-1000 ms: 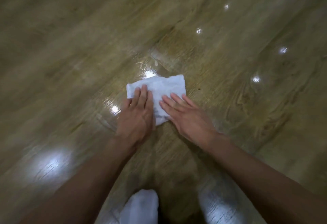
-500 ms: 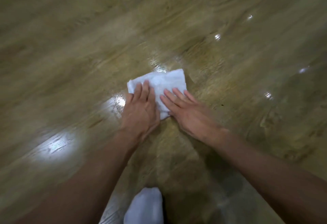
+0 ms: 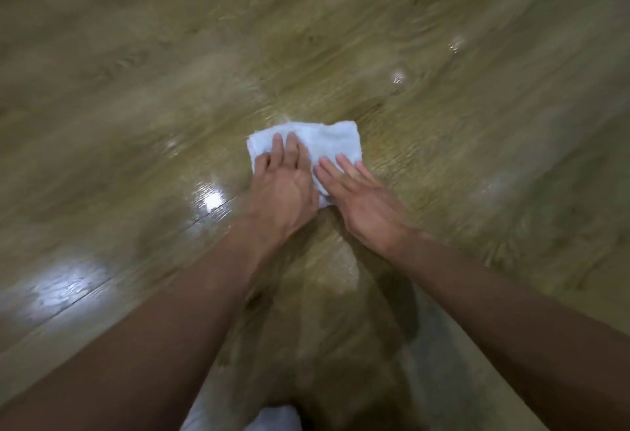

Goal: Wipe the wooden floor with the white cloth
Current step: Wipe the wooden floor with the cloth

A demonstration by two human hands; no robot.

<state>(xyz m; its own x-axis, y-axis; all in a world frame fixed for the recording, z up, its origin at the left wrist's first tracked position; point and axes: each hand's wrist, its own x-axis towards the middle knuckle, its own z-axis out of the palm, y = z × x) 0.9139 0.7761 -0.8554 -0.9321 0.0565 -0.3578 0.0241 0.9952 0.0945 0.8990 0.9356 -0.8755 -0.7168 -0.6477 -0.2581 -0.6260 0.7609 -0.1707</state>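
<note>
A folded white cloth [image 3: 335, 139] lies flat on the glossy wooden floor [image 3: 153, 66] in the middle of the view. My left hand [image 3: 284, 192] presses down on the cloth's left half, fingers stretched forward over it. My right hand [image 3: 364, 204] lies flat beside it, its fingertips on the cloth's right near part. The near edge of the cloth is hidden under both palms. Both forearms reach in from the bottom of the frame.
Wooden planks run on in every direction, blurred by motion. Bright light reflections [image 3: 211, 197] sit left of my left hand and at the lower left. Something white [image 3: 274, 418], cut off by the frame, shows at the bottom edge between my arms.
Both hands have pushed the cloth forward across the floor. The floor's light spots have slid toward the right and back, and the white thing at the bottom has dropped lower in view.
</note>
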